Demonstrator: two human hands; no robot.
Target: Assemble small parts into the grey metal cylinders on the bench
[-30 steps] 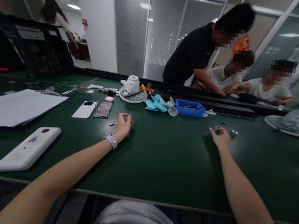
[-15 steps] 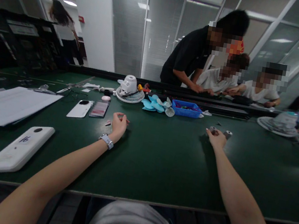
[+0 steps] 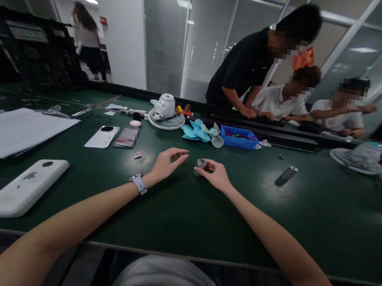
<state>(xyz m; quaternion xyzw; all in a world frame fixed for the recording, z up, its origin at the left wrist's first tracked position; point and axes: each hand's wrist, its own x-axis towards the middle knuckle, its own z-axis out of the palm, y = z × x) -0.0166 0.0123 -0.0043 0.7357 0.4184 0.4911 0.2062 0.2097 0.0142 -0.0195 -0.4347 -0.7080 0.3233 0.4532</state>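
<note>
Near the middle of the green table, my right hand (image 3: pixel 218 175) pinches a short metal cylinder (image 3: pixel 201 165) between thumb and fingers. The cylinder is upright, and its top end shows a ring; I cannot make out its exact kind. My left hand (image 3: pixel 168 163), with a watch on the wrist, is just left of it. Its fingers are stretched out, the thumb is apart, and nothing is in it. A gap separates the left fingertips from the cylinder. A second metal cylinder (image 3: pixel 286 175) stands by itself farther right.
Behind my hands lie a white fan head with its grille (image 3: pixel 166 120), light-blue fan blades (image 3: pixel 196 130) and a blue bin (image 3: pixel 239 138). To the left are phones (image 3: pixel 100 137), a numbered white case (image 3: pixel 22 189) and a clipboard with papers (image 3: pixel 4 132). Several people are beyond the table.
My right hand has moved left from beside the second cylinder, bringing one cylinder to the middle. My left hand has moved right towards it, its curled fingers now stretched out.
</note>
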